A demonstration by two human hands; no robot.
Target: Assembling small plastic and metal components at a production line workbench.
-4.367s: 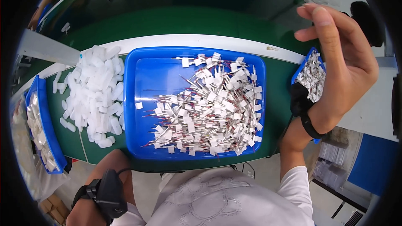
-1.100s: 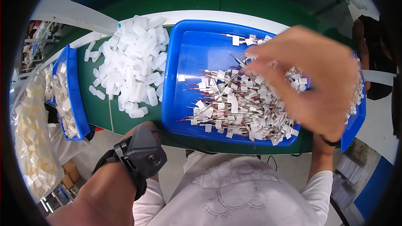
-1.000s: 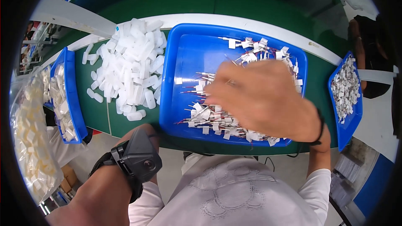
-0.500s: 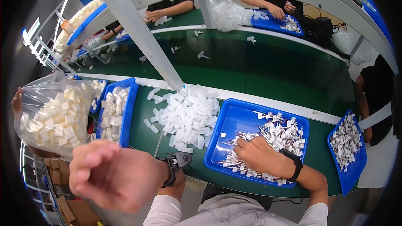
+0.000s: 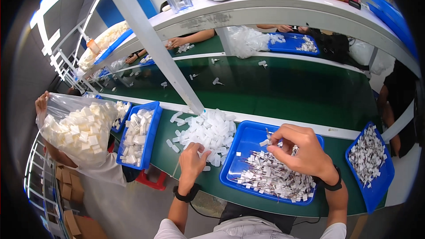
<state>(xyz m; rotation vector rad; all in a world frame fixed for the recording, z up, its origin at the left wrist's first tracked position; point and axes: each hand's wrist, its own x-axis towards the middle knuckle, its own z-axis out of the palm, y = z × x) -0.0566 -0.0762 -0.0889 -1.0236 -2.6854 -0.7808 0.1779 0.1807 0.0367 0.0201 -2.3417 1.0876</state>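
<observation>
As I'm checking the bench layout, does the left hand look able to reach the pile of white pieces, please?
Probably yes: the left hand is at the near edge of the pile, with nothing visible in the way.

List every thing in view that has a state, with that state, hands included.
left hand: fingers curled at the white pile; hold unclear
right hand: raised over the middle blue tray, apparently pinching a white-tabbed part
white pile: loose, heaped on the table
middle blue tray: partly filled
right blue tray: partly filled
left blue tray: filled
clear bag: bulging, held by another person's hand
green belt: few scattered parts
</observation>
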